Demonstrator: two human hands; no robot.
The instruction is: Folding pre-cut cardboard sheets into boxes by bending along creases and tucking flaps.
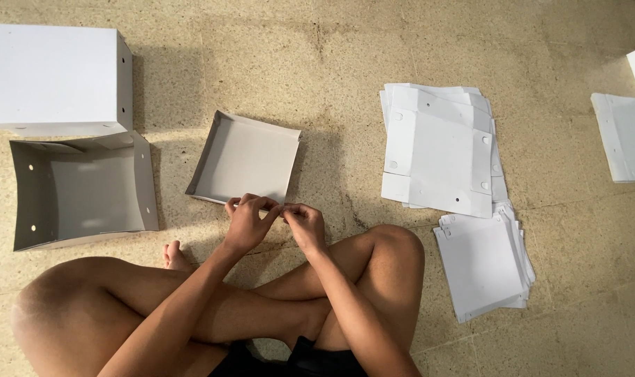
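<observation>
On the floor [345,84], the tray's [244,157] near edge is pinched by both hands' fingers [272,207]; its fold could spring open if grip slackens.

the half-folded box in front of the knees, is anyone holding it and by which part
Yes. Both hands hold the box by its near edge: the left hand and right hand pinch that rim, fingertips meeting. The rest lies on the floor.

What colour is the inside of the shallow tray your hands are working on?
Grey inside the shallow tray, with white outer faces; the head view shows it, both hands pinching its near edge.
</observation>
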